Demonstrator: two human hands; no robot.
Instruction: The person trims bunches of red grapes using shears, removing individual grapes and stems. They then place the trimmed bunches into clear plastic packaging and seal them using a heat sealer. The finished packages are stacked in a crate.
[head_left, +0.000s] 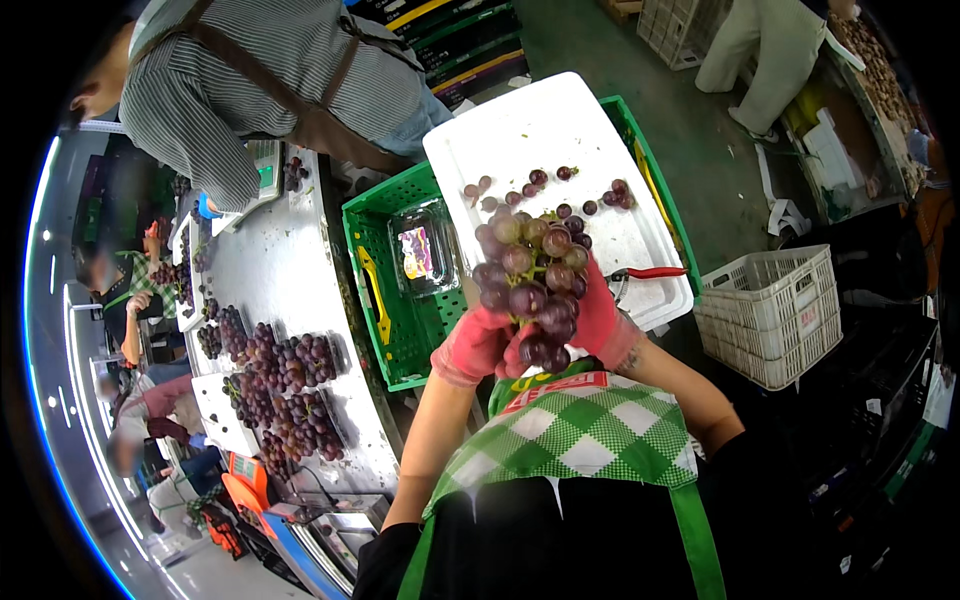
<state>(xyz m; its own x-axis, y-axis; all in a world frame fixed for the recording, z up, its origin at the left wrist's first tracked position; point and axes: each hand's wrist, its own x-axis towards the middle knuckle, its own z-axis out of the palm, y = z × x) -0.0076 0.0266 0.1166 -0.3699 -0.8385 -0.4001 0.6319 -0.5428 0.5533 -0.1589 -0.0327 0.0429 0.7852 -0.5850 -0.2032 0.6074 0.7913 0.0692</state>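
My left hand (480, 343) and my right hand (598, 313), both in red gloves, hold one bunch of red-purple grapes (529, 298) between them, in front of my checkered apron. Some of its berries look greenish, and green stems show in the middle. Beyond the bunch lies a white foam tray (525, 124) with several loose grapes (538, 178) on it. Red-handled pruning shears (654, 273) rest on the tray beside my right hand. Under the tray stands a green plastic crate (401, 360), which has a clear plastic box (426, 247) with a label inside.
At the left, a metal table (300, 247) bears several grape bunches (281, 360) and a scale (264, 169). A person in a striped shirt (352, 90) stands close by at the upper left. A white plastic crate (772, 315) is on the right. More people are farther off.
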